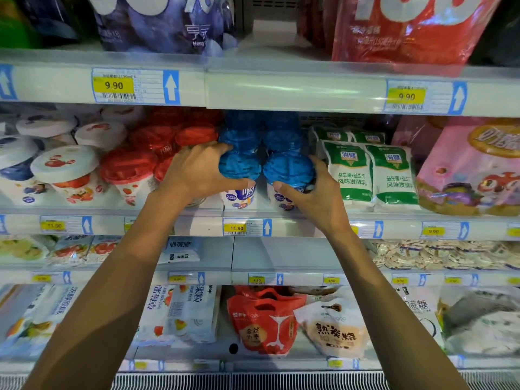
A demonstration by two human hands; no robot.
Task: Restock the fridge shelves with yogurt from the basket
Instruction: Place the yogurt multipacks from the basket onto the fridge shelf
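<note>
Two blue-lidded yogurt cups stand side by side at the front of the second fridge shelf (309, 220). My left hand (197, 173) grips the left cup (240, 167), fingers over the lid and thumb across its front. My right hand (315, 192) grips the right cup (288, 167), thumb on the front and fingers round its right side. Several more blue-lidded cups (261, 130) sit stacked behind them. The basket is out of view.
Red-lidded cups (129, 170) and white-lidded cups (66, 164) crowd the shelf to the left. Green and white pouches (368, 173) and a pink bag (472, 167) stand to the right. The shelf above hangs low; lower shelves hold bagged dairy packs.
</note>
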